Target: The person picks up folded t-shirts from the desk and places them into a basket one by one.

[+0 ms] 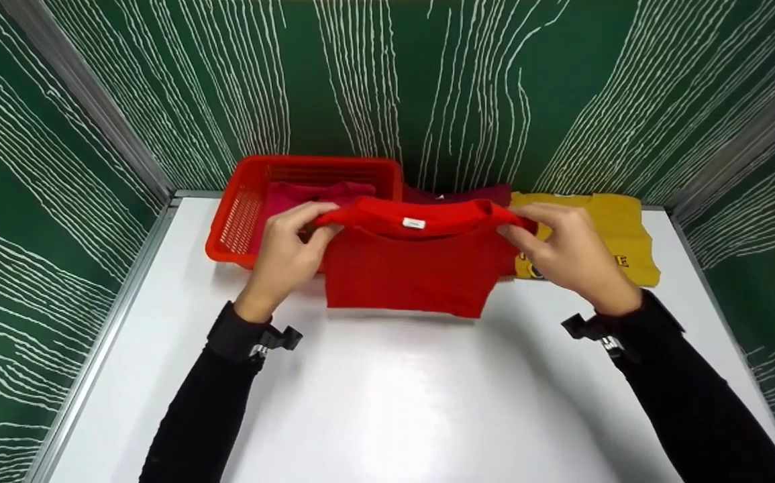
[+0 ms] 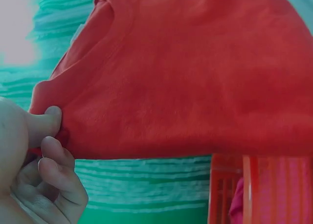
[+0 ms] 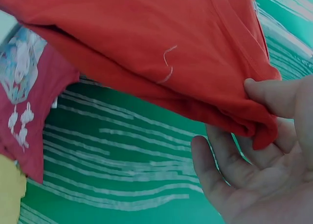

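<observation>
At mid-frame in my head view, the bare left hand (image 1: 286, 258) and bare right hand (image 1: 572, 251) pinch a red cloth shirt (image 1: 414, 268) beside its neckline, fingers against thumbs; it partly hides a maroon cloth garment (image 1: 421, 194), and I can't read its small white label (image 1: 414, 223).

Glare brightens the white tabletop (image 1: 394, 409) in the head view; both wrist views look hazy.
</observation>
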Motion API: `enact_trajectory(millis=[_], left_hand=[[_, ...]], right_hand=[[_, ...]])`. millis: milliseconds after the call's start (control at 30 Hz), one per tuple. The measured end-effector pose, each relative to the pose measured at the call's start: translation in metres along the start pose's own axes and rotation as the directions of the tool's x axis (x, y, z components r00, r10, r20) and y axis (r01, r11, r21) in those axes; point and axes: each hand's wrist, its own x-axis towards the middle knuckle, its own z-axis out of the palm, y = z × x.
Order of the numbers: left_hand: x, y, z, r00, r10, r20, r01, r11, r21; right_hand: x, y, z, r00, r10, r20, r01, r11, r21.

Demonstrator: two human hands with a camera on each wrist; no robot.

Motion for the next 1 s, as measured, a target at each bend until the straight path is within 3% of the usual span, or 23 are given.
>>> enact_trajectory(millis=[333, 500, 700, 1000], left_hand=[[-0.001, -0.028, -0.044, 0.988, -0.096, -0.118, 0.103, 0.993, 0.055], [-0.003, -0.042, -0.066, 0.968, -0.160, -0.194, 0.174, 0.983, 0.054], [0.000, -0.045, -0.094, 0.945, -0.214, -0.249, 0.240, 0.967, 0.082], [0.007, -0.047, -0.117, 0.904, -0.214, -0.371, 0.274, 0.955, 0.117]], right_hand=[[0.043, -0.015, 0.045, 0.994, -0.080, 0.075, 0.078, 0.996, 0.038], [0.068, -0.029, 0.064, 0.988, -0.093, 0.127, 0.087, 0.995, 0.052], [0.096, -0.047, 0.081, 0.979, -0.053, 0.197, 0.037, 0.996, 0.082], [0.130, -0.060, 0.110, 0.979, -0.045, 0.200, 0.018, 0.991, 0.134]])
